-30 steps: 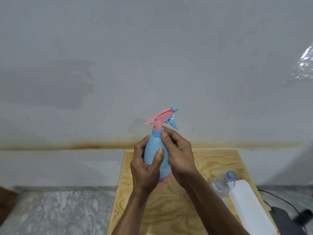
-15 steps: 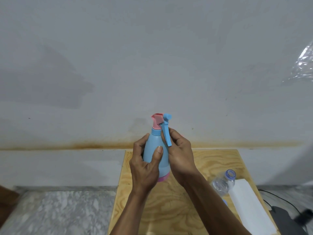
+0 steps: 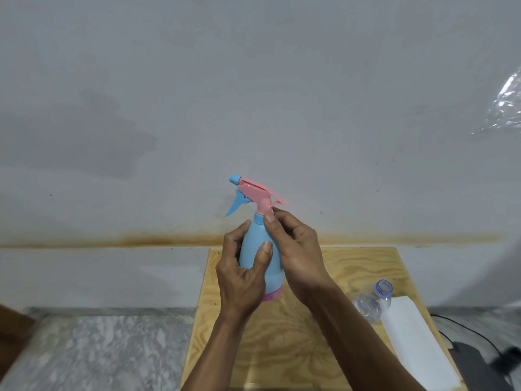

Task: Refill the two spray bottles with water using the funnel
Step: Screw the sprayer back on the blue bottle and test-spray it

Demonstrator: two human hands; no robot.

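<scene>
I hold a light blue spray bottle (image 3: 260,246) upright above the wooden board (image 3: 352,266). It has a pink base and a pink spray head (image 3: 258,193) with a blue nozzle and trigger that point left. My left hand (image 3: 239,275) wraps around the bottle's body. My right hand (image 3: 296,249) has its thumb and fingers on the blue collar at the neck, just under the pink head. No funnel and no second spray bottle are in view.
A clear uncapped plastic water bottle (image 3: 373,301) lies on the board at the right, next to a white folded sheet (image 3: 414,342). A dark device with a cable (image 3: 479,359) sits beyond the board's right edge. Marble floor (image 3: 98,348) lies left; wall behind.
The spray head has turned about half a turn: its nozzle pointed right one second ago, faced me half a second ago, and points left now. Both hands stay on the bottle.
</scene>
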